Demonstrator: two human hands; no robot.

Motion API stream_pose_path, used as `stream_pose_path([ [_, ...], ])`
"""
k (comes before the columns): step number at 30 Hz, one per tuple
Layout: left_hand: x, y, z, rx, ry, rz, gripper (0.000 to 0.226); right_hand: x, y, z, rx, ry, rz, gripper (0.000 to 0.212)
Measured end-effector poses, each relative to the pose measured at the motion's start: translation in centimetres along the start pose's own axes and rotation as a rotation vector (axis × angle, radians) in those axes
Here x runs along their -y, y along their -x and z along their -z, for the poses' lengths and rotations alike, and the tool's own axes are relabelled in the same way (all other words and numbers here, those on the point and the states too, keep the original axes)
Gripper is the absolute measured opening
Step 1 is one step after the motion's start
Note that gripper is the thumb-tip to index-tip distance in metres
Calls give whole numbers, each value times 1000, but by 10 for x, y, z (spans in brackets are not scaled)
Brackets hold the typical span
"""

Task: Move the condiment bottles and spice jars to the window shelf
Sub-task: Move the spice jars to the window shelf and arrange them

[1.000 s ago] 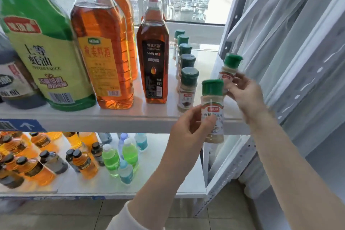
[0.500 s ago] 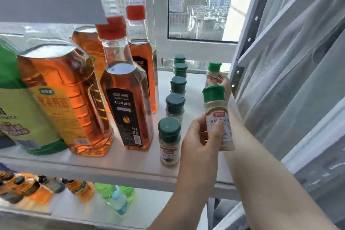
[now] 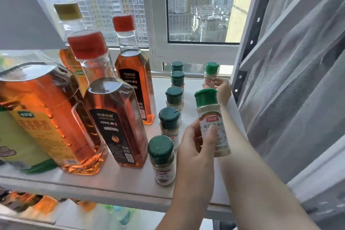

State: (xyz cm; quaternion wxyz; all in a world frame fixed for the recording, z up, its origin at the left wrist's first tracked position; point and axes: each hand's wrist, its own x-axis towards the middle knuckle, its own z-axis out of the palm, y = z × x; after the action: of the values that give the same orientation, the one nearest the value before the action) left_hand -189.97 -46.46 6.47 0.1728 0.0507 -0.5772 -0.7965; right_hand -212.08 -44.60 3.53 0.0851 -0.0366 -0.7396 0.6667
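Two hands: left hand [image 3: 196, 144] and right hand [image 3: 222, 92], each grasping a green-capped spice jar.
Left hand: thumb laid across the label, fingers curled behind the near jar [image 3: 210, 115], which is upright over the right side of the shelf [image 3: 112, 180]; base contact cannot be told.
Right hand: fingers wrapped round the lower half of the far jar [image 3: 211, 73], upright at the back of the shelf, near the window [image 3: 197, 5].
Row: five dark-capped jars [image 3: 174, 97] standing in a line front to back, just left of both hands.
Bottles: two red-capped bottles [image 3: 113, 117] and a large amber jug [image 3: 46, 117], left of the row, same shelf.
Surround: pale mesh curtain [image 3: 298, 80] hanging at right.
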Motion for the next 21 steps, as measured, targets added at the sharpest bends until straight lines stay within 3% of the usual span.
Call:
stream_pose_path([
  [8, 0, -5, -1, -43, -24, -7, 22, 16, 9, 9, -44, 250, 63, 48],
  [12, 8, -8, 0, -79, -68, -1, 21, 42, 47, 38, -67, -133, -9, 35],
  [16, 16, -10, -1, -85, -135, 22, 29, 48, 97, 71, 60, -89, 107, 34],
  [21, 22, -15, -5, -80, -188, -14, 24, 39, 140, 91, 258, 29, 100, 75],
])
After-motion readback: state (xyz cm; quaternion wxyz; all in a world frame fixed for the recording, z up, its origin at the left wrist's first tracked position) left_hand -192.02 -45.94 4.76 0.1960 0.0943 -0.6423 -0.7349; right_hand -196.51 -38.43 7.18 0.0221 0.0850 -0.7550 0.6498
